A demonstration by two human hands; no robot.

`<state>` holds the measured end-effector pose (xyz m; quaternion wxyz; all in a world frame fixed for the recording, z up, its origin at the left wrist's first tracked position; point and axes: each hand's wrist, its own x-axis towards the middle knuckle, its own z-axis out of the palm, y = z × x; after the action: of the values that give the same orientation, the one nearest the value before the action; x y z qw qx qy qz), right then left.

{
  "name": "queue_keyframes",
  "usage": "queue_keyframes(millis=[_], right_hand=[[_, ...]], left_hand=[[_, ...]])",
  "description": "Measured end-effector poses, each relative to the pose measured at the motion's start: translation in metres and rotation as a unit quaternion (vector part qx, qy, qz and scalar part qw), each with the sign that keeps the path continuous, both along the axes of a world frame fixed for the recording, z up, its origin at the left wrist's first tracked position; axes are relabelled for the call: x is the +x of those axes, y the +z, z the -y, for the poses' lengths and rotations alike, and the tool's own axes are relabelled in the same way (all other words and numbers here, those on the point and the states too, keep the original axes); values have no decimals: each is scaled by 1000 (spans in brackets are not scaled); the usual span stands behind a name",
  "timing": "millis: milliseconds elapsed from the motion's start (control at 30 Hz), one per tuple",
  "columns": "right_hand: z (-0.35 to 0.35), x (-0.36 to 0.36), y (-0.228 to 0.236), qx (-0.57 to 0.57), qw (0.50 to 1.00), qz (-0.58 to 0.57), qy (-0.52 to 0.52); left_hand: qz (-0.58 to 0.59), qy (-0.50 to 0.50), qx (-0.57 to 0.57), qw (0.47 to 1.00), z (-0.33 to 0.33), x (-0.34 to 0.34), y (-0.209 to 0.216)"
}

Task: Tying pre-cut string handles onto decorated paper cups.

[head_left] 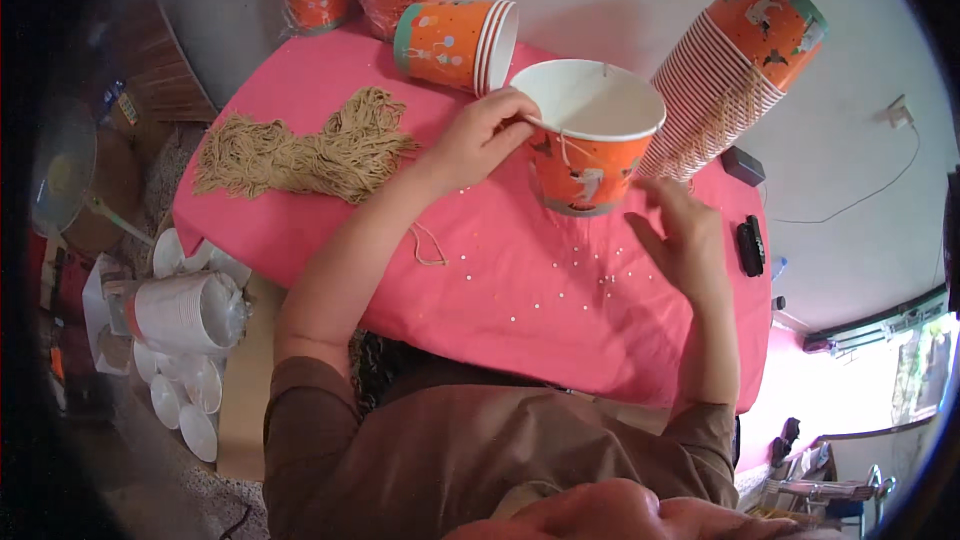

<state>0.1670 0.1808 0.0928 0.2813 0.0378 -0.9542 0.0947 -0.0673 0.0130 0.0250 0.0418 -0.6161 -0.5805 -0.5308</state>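
An orange paper bucket (585,178) with a white rim and animal pictures is held above the pink-covered table. My left hand (478,145) pinches its rim at the left side. A short loop of thin tan cord hangs on the bucket's front below the rim, and a bit of cord shows at the far rim. To the bucket's lower right is my right hand (688,235), open, with thumb and fingers apart and nothing visible between them. A bundle of tan cords (310,155) lies on the table to the left of the bucket.
A tall, leaning stack of buckets (715,80) with cords hanging down it stands at right. A few nested buckets (445,45) lie behind. Small white dots (560,294) and a cord loop (430,248) lie on the pink cloth (450,315). A black hand tool (750,246) rests at the right edge.
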Motion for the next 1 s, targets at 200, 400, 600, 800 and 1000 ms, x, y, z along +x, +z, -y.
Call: queue_keyframes(millis=[200,400,600,800,1000], right_hand=[[-16,7,17,2,999,39,-15],[-19,7,22,12,996,87,-18],[-34,11,28,-42,986,160,10],[-8,3,18,-62,992,41,105],[-17,3,31,-11,994,-2,110]], left_hand=[[341,-74,-47,936,17,14,7],[406,-117,-53,905,22,7,-3],[471,-142,-50,869,30,2,-19],[561,-124,-19,818,26,-6,-27],[585,-90,-37,805,19,5,-30]])
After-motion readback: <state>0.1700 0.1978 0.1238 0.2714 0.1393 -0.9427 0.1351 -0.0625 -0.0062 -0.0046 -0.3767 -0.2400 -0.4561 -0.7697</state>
